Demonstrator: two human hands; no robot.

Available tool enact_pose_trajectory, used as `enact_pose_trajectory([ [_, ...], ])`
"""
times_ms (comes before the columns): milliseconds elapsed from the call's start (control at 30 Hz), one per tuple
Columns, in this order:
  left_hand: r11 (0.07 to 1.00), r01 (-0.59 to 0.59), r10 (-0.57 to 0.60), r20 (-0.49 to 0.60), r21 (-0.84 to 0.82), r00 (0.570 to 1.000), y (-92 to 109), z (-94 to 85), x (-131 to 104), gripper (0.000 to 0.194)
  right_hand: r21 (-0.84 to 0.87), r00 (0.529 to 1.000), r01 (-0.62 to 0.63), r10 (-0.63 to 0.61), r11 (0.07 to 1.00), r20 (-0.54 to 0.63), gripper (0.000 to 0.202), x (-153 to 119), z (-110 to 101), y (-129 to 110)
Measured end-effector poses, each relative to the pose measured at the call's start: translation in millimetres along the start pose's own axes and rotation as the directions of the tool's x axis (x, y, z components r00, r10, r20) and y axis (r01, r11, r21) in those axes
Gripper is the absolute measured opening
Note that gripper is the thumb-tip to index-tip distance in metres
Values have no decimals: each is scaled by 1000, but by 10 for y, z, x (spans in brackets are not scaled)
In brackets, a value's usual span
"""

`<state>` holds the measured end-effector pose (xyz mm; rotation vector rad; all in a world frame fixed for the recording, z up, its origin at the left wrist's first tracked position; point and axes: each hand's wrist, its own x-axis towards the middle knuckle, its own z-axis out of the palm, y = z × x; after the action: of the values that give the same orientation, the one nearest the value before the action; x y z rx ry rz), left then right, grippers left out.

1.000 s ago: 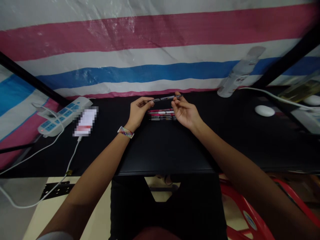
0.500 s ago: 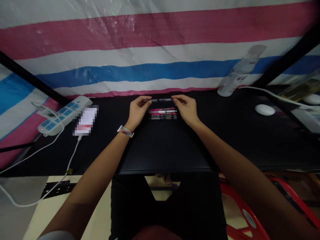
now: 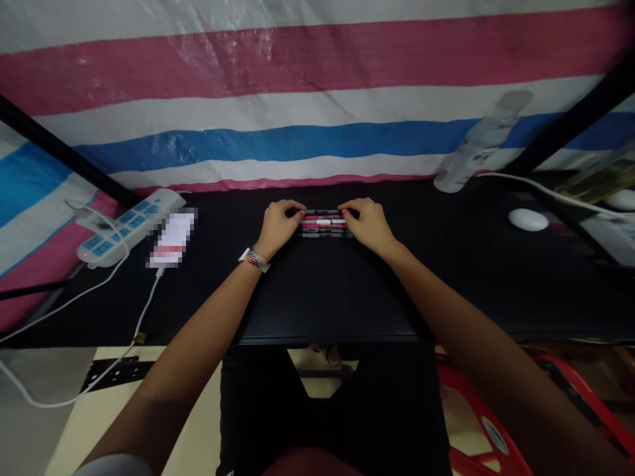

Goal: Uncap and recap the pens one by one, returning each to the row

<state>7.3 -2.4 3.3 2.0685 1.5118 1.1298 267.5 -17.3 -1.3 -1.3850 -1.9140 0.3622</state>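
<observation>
My left hand and my right hand pinch the two ends of a dark pen. The pen lies crosswise along the far side of a stack of pens, close against it. Pink pens and a white pen make up the middle of the row. Nearest me are grey and black pens. All run side by side, left to right, on the black desk. My fingers cover the ends of some pens.
To the left, a white power strip stands beside a charging phone with a white cable. A clear bottle stands at the back right, near a white mouse. Behind the desk hangs a striped sheet. Red chairs show below right.
Both hands have drawn the dark pen toward me, from a gap behind the row to right up against it. The other pens have stayed in place.
</observation>
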Motion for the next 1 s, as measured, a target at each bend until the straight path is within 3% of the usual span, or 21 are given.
enact_pose_trajectory([
  [300, 995, 3, -7, 36, 104, 999, -17, -4, 9, 21, -58, 1000, -1, 1, 998, 8, 33, -36, 4, -37],
  [633, 1000, -21, 21, -18, 7, 1000, -161, 65, 33, 18, 9, 999, 29, -29, 1000, -33, 31, -62, 37, 10],
  [733, 998, -36, 34, -35, -48, 999, -160, 67, 29, 17, 101, 995, 5, 6, 995, -103, 30, -46, 45, 13],
  [833, 985, -22, 10, -68, -171, 998, -119, 93, 19, 18, 270, 977, -71, 122, 960, -174, 28, -17, 71, -8],
  [1000, 908, 43, -77, -65, -417, 995, 3, 205, 5, 23, 481, 947, -164, 274, 861, -166, 27, 15, 155, -73],
])
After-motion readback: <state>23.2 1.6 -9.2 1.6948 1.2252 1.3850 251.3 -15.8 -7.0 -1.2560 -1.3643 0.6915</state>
